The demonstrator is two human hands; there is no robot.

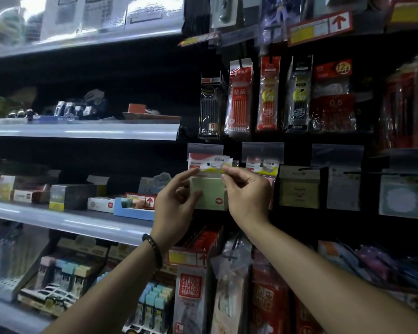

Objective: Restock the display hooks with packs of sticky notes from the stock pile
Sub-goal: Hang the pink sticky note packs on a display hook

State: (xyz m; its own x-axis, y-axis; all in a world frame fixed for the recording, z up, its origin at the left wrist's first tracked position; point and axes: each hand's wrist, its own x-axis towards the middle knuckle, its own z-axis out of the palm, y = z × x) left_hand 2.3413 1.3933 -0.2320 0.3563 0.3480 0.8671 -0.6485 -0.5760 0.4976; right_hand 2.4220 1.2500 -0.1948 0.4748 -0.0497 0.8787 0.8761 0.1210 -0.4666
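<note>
A pack of pale green sticky notes with a white and yellow header card is held up against the dark hook wall. My left hand pinches its top left corner and my right hand pinches its top right corner. The header sits level with the display hook under a clear price-tag flap; whether the hook passes through the pack's hole I cannot tell. More sticky note packs hang on the neighbouring hook to the right. No stock pile is in view.
Further right hang other note pads. Pen refill packs hang above. Grey shelves with boxes run to the left. A blue carton sits close to my left hand. Red packets hang below my arms.
</note>
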